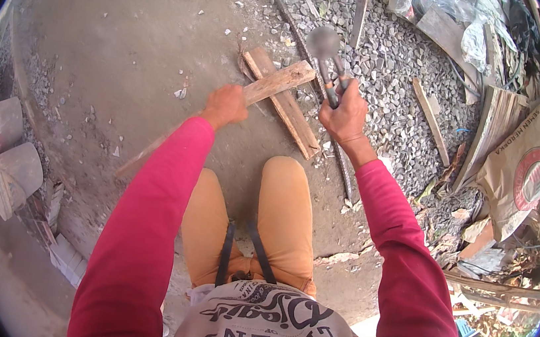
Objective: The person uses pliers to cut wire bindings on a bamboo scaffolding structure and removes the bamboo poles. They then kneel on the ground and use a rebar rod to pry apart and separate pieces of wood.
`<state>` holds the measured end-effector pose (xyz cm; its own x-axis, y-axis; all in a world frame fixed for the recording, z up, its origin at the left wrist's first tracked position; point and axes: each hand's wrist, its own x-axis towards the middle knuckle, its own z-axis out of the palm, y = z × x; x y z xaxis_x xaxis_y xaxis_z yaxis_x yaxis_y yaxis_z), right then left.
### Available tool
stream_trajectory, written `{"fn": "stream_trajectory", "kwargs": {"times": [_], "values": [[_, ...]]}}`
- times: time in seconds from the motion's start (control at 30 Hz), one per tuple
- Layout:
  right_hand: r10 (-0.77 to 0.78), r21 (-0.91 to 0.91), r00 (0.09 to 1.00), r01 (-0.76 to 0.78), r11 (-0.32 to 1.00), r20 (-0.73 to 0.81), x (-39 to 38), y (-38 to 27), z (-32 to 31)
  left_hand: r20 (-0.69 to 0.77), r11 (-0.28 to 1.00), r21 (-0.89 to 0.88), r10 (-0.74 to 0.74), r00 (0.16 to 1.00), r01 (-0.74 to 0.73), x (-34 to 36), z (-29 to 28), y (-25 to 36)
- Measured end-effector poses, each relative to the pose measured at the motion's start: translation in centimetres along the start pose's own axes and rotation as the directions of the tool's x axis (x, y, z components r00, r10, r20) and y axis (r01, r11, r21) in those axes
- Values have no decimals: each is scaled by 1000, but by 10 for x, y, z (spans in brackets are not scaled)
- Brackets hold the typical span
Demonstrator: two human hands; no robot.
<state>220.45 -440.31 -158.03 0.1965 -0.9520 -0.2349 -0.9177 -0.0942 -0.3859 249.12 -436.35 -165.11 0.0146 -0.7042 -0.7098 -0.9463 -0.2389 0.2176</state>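
Observation:
My left hand [225, 105] is closed around a narrow wooden strip [281, 80]. The strip slants across a wider wooden board [294, 119] lying on the ground, and its lower part runs behind my left forearm. In my right hand [347, 114] are the dark handles, with orange parts, of a pair of pliers [329, 79]. They point away from me, just right of the strip's far end. A grey blur covers the head of the pliers, so their jaws cannot be made out.
Grey gravel [387, 72] spreads across the far right, with a ribbed steel bar [343, 170] along its edge. Scrap boards [493, 130] and a brown paper sack [529, 165] lie on the right. White buckets [13, 179] stand at the left. Bare soil [139, 27] covers the far left.

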Motion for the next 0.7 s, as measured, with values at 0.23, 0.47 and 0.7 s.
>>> {"fn": "stream_trajectory", "kwargs": {"times": [0.23, 0.47, 0.7], "values": [[112, -28, 992, -111, 993, 56, -21, 11, -7, 8, 999, -46, 29, 1000, -29, 4, 19, -23], [571, 360, 821, -529, 768, -14, -105, 61, -4, 180, 736, -661, -33, 983, 146, -4, -21, -27], [622, 298, 771, -631, 716, 135, -180, 97, 9, -149, 317, -948, -419, 895, -10, 9, -155, -77]]}}
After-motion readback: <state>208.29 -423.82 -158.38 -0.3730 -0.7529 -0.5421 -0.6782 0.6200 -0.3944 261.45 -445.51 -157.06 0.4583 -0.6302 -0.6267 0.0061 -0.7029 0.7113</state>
